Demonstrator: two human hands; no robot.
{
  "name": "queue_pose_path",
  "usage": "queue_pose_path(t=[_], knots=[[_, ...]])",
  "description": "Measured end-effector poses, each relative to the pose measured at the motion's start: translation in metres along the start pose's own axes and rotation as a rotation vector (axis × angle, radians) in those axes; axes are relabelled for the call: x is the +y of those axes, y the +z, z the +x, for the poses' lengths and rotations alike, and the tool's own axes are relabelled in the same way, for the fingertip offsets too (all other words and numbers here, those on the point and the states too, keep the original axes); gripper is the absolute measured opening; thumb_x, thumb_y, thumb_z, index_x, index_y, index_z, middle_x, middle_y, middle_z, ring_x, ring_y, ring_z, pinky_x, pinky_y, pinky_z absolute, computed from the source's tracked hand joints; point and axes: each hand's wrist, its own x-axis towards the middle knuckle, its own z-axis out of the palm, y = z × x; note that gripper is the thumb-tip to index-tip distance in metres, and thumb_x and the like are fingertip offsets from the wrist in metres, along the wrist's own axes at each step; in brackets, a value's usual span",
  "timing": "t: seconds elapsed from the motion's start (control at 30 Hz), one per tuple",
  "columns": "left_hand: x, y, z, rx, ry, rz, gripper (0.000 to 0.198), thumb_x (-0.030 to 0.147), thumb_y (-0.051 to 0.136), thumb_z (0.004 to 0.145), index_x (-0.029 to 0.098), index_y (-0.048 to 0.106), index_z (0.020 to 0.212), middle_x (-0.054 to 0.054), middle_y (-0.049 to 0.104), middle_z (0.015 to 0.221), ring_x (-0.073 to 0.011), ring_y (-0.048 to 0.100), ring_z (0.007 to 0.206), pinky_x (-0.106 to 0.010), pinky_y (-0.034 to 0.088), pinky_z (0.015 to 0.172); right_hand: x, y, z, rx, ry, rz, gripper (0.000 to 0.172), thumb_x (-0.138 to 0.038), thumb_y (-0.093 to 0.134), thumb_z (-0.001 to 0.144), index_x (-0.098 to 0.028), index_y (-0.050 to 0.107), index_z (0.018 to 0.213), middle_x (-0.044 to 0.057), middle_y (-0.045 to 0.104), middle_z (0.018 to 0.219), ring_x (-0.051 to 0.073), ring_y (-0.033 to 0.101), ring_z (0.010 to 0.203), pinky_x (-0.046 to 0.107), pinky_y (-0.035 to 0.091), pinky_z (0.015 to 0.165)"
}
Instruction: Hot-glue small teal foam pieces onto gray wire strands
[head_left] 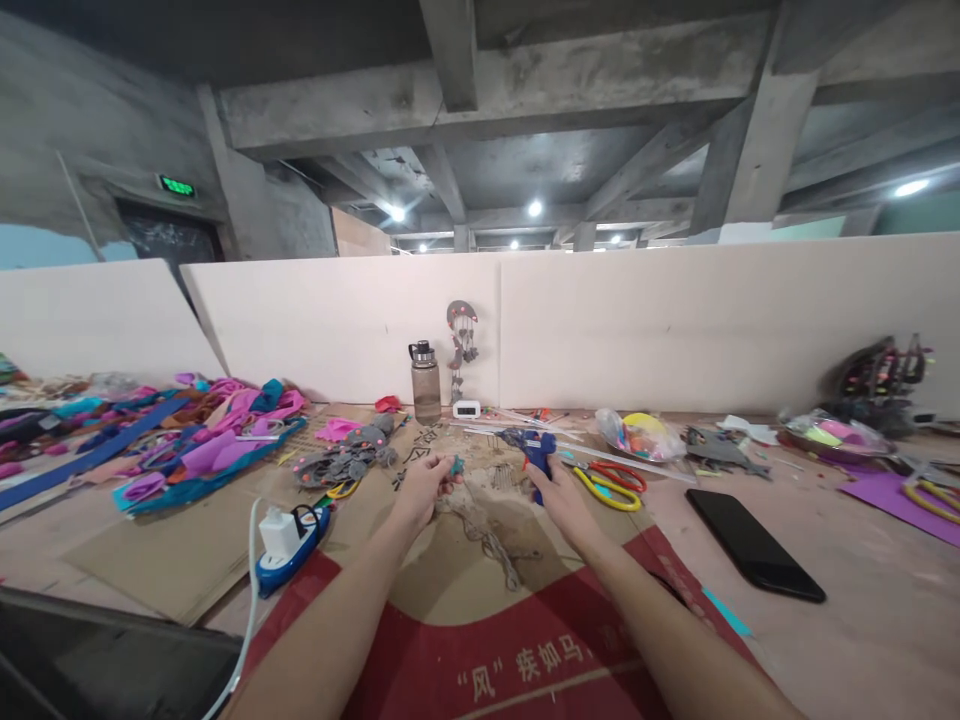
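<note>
My right hand (556, 490) is wrapped round a blue hot glue gun (538, 455), its nozzle toward the left above the cardboard (427, 590). Pinched in the fingers of my left hand (427, 487) is a small teal piece (457, 466); what it is exactly, I cannot make out. A tangle of grey string (491, 545) lies on the cardboard between my hands. Beside the glue gun, to the right, are yellow-handled scissors (611, 492) and red-handled scissors (621, 474).
Colourful felt scraps (217, 440) and grey felt pieces (352, 455) lie to the left. A power strip (292, 550) with a white cable is nearer me. A water bottle (427, 385) stands by the white partition (337, 320). A black phone (754, 543) lies to the right.
</note>
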Motion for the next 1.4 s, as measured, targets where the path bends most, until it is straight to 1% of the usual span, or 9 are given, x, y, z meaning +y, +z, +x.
queue_pose_path(t=[0.2, 0.4, 0.57, 0.73, 0.83, 1.0, 1.2, 1.3, 1.4], knots=[[0.003, 0.000, -0.001, 0.028, -0.018, 0.001, 0.034, 0.039, 0.077, 0.058, 0.013, 0.058, 0.069, 0.000, 0.059, 0.059, -0.0089, 0.056, 0.052, -0.017, 0.037, 0.045, -0.005, 0.010, -0.009, -0.079, -0.013, 0.075, 0.025, -0.044, 0.046, 0.081, -0.020, 0.049, 0.090, -0.003, 0.052, 0.066, 0.015, 0.052, 0.058, 0.028, 0.046, 0.059], [0.002, -0.001, -0.001, 0.027, -0.001, -0.016, 0.029, 0.036, 0.074, 0.063, 0.012, 0.059, 0.072, -0.001, 0.061, 0.063, -0.0089, 0.058, 0.055, -0.017, 0.037, 0.046, -0.018, 0.010, -0.022, -0.091, -0.161, -0.110, 0.025, -0.044, 0.042, 0.084, -0.020, 0.050, 0.083, -0.001, 0.052, 0.064, 0.017, 0.052, 0.064, 0.030, 0.044, 0.065], [0.002, -0.002, -0.001, 0.035, -0.001, -0.028, 0.031, 0.038, 0.075, 0.062, 0.012, 0.060, 0.072, -0.002, 0.063, 0.064, -0.0099, 0.060, 0.055, -0.017, 0.036, 0.045, -0.023, 0.013, -0.031, -0.116, -0.216, -0.227, 0.030, -0.046, 0.041, 0.087, -0.021, 0.053, 0.079, 0.002, 0.055, 0.068, 0.018, 0.053, 0.067, 0.031, 0.043, 0.067], [0.005, 0.000, -0.002, 0.024, 0.023, -0.071, 0.035, 0.039, 0.077, 0.058, 0.012, 0.062, 0.073, -0.003, 0.064, 0.069, -0.0117, 0.063, 0.059, -0.018, 0.041, 0.048, -0.025, 0.015, -0.034, -0.162, -0.260, -0.241, 0.030, -0.042, 0.039, 0.088, -0.018, 0.056, 0.091, 0.002, 0.057, 0.069, 0.016, 0.052, 0.062, 0.028, 0.042, 0.060], [0.006, 0.000, -0.003, 0.008, 0.035, -0.086, 0.035, 0.039, 0.078, 0.058, 0.011, 0.062, 0.073, -0.004, 0.065, 0.071, -0.0133, 0.064, 0.062, -0.019, 0.042, 0.050, -0.022, 0.016, -0.033, -0.184, -0.236, -0.245, 0.030, -0.039, 0.041, 0.088, -0.017, 0.055, 0.100, 0.002, 0.059, 0.070, 0.016, 0.053, 0.063, 0.028, 0.043, 0.061], [0.007, 0.001, -0.005, -0.005, 0.061, -0.073, 0.035, 0.040, 0.077, 0.061, 0.012, 0.063, 0.076, -0.005, 0.066, 0.074, -0.0142, 0.065, 0.065, -0.020, 0.044, 0.051, -0.019, 0.017, -0.031, -0.177, -0.248, -0.276, 0.031, -0.039, 0.040, 0.087, -0.016, 0.056, 0.100, 0.003, 0.060, 0.074, 0.017, 0.053, 0.064, 0.029, 0.043, 0.062], [0.012, 0.004, -0.009, 0.023, 0.085, 0.011, 0.032, 0.041, 0.074, 0.064, 0.014, 0.063, 0.077, -0.003, 0.066, 0.076, -0.0134, 0.065, 0.064, -0.018, 0.039, 0.046, -0.024, 0.017, -0.032, -0.171, -0.289, -0.276, 0.032, -0.038, 0.041, 0.087, -0.015, 0.058, 0.102, 0.005, 0.061, 0.078, 0.017, 0.053, 0.067, 0.029, 0.043, 0.064], [0.013, 0.004, -0.010, 0.034, 0.096, 0.036, 0.031, 0.041, 0.072, 0.065, 0.014, 0.063, 0.077, -0.002, 0.065, 0.070, -0.0122, 0.063, 0.060, -0.017, 0.033, 0.043, -0.025, 0.017, -0.033, -0.174, -0.284, -0.290, 0.032, -0.038, 0.042, 0.087, -0.015, 0.058, 0.102, 0.006, 0.062, 0.080, 0.018, 0.054, 0.069, 0.030, 0.043, 0.066], [0.011, 0.005, -0.009, 0.020, 0.111, 0.026, 0.030, 0.040, 0.072, 0.066, 0.014, 0.063, 0.077, -0.002, 0.063, 0.066, -0.0118, 0.063, 0.058, -0.017, 0.032, 0.044, -0.024, 0.017, -0.033, -0.179, -0.282, -0.304, 0.032, -0.038, 0.042, 0.087, -0.015, 0.058, 0.102, 0.006, 0.063, 0.082, 0.019, 0.056, 0.071, 0.030, 0.044, 0.068]])
